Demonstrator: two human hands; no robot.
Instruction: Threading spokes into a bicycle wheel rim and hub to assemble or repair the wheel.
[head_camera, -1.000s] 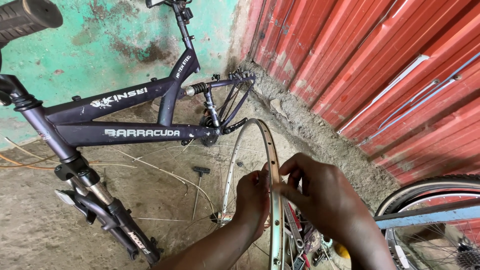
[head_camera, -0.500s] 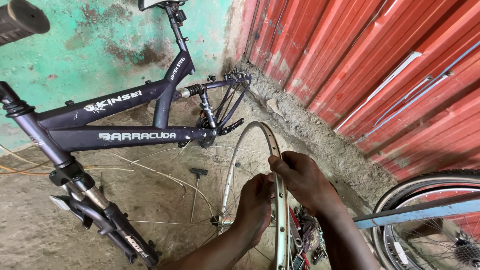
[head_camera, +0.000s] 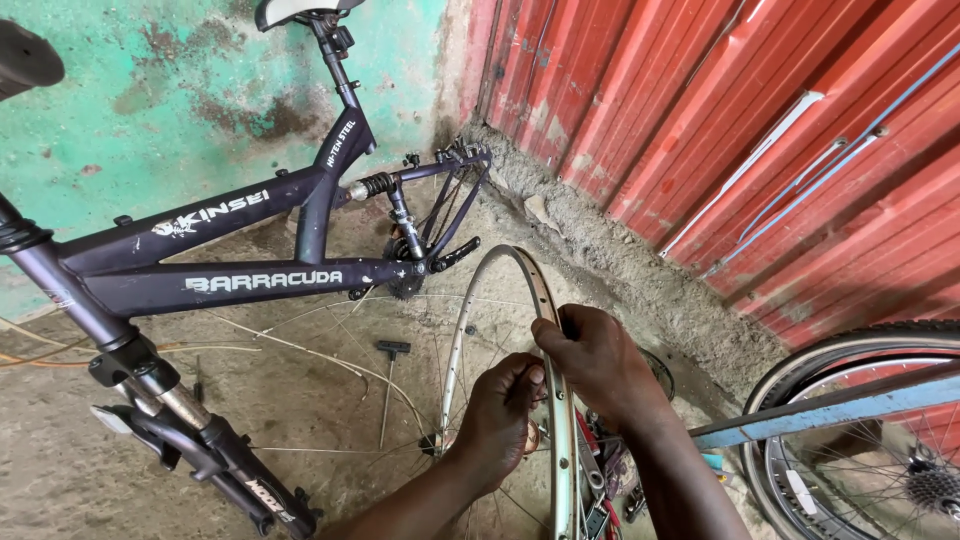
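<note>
Hands: two; left hand (head_camera: 505, 415) and right hand (head_camera: 600, 360), fingers of both closed on the rim.
Rim: one bare silver metal wheel rim (head_camera: 545, 300), thin spokes, upright on the concrete floor (head_camera: 300, 400).
Frames: one dark purple bicycle frame (head_camera: 250, 275), wheel-less.
Tyred wheels: one black-tyred wheel (head_camera: 860, 430), at right.

A dark purple bike frame (head_camera: 250, 280) stands upside down at the left, without wheels, its saddle (head_camera: 290, 10) at the far top and its fork (head_camera: 200, 450) pointing near left. Behind it is a worn green wall (head_camera: 180, 90). A red corrugated wall (head_camera: 720, 120) fills the right, with a rough concrete kerb (head_camera: 620, 260) along its foot. On the dirt floor (head_camera: 60, 470) lies a T-shaped tool (head_camera: 388, 385) near the frame, and loose thin spokes (head_camera: 300, 345) lie scattered beside it. At the near right stands a tyred wheel (head_camera: 860, 440) with a blue bar (head_camera: 830, 410) across it.
</note>
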